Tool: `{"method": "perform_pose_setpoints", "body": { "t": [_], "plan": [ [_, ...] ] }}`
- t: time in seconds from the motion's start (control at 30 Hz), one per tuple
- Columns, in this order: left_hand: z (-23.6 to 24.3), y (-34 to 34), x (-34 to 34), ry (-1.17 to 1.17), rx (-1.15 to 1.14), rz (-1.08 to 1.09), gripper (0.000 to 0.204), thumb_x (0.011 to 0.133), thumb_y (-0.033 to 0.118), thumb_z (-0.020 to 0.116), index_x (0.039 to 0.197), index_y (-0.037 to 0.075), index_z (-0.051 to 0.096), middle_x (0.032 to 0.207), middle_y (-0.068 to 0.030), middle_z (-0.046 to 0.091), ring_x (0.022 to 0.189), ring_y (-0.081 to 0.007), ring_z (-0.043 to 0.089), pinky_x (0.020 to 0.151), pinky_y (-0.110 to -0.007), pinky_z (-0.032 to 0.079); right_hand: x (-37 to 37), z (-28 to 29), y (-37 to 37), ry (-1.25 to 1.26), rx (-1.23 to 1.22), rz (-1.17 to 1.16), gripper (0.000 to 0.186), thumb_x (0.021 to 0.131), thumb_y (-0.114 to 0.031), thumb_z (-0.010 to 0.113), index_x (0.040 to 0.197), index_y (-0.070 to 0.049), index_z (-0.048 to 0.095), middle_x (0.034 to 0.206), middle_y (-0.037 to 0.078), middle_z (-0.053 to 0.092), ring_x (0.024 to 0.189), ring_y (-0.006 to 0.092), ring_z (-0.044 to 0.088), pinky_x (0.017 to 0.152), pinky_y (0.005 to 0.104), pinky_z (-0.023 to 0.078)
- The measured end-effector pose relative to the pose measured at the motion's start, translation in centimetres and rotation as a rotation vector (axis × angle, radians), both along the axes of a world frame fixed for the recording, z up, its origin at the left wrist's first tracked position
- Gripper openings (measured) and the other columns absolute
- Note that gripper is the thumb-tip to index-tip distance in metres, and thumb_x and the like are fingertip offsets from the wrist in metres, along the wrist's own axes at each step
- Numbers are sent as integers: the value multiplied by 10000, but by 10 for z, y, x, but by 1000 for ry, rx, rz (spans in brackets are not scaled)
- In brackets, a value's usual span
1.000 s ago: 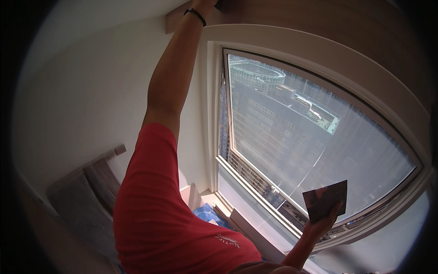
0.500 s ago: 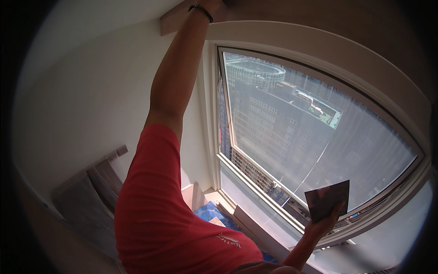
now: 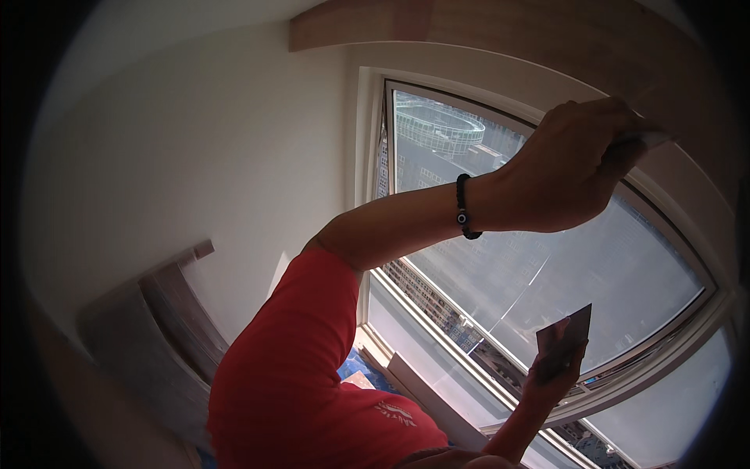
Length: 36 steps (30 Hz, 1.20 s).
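Observation:
My left hand [image 3: 574, 164], with a black beaded bracelet [image 3: 463, 207] at the wrist, is raised in front of the upper window. Its fingers are closed around a thin, flat thing [image 3: 648, 134] that sticks out towards the wooden board [image 3: 484, 27] above the window; its kind is hard to make out. Lower right, my right hand [image 3: 558, 383] grips a dark, flat, four-cornered plate [image 3: 564, 340], held up before the glass with the fingers behind it. The plate is tilted, and what lies on its face is not clear.
A tilted window pane [image 3: 484, 289] with tall buildings outside fills the right side. A white wall [image 3: 180, 156] is at the left, with grey-brown wrapped furniture [image 3: 172, 313] below it. Blue sheeting [image 3: 361, 369] lies by the sill.
My left hand has come down from the board's left end and swung right, across the window. The plate in my right hand has turned and appears narrower.

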<state>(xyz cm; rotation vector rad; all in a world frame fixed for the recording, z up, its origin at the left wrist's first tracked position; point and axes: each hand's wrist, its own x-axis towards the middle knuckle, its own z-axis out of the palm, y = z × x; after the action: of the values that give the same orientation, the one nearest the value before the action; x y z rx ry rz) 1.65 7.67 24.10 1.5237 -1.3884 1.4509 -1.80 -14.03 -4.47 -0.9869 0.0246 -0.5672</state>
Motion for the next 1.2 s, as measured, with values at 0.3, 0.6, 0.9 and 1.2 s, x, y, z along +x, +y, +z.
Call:
{"method": "perform_pose_setpoints", "body": {
  "t": [0.3, 0.6, 0.9, 1.2],
  "plan": [
    [-191, -7, -18, 289, 539, -386, 705, 789, 3, 727, 1446, 187, 551, 1426, -30, 525, 1338, -293, 439, 1123, -460, 403, -27, 16, 24, -51, -440, -67, 405, 928, -12, 592, 1327, -6, 525, 1094, 83, 672, 1041, 213, 660, 998, 349, 510],
    [-186, 96, 20, 418, 339, 209, 708, 812, -71, 666, 1455, 209, 567, 1290, -13, 628, 1164, -215, 584, 1046, -408, 426, 0, 56, 39, -154, 372, 206, 406, 1071, -298, 538, 1366, -19, 527, 1196, 99, 669, 1085, 204, 683, 904, 357, 592],
    [-194, 91, -5, 80, 521, 428, 474, 873, 186, 698, 1344, 154, 651, 1310, 11, 631, 1182, -181, 599, 1064, -441, 402, 22, 51, 101, -256, 56, -4, 389, 1041, -277, 616, 1309, 1, 567, 1230, 130, 673, 1092, 226, 692, 916, 343, 592],
    [-77, 224, 35, -50, 36, 516, 296, 962, 119, 664, 1245, 170, 733, 1159, 23, 733, 1055, -130, 663, 1002, -391, 406, 45, 67, 99, -115, 140, -265, 538, 1004, -386, 662, 1325, 21, 517, 1229, 118, 614, 1107, 220, 645, 931, 357, 565]
  ]
}}
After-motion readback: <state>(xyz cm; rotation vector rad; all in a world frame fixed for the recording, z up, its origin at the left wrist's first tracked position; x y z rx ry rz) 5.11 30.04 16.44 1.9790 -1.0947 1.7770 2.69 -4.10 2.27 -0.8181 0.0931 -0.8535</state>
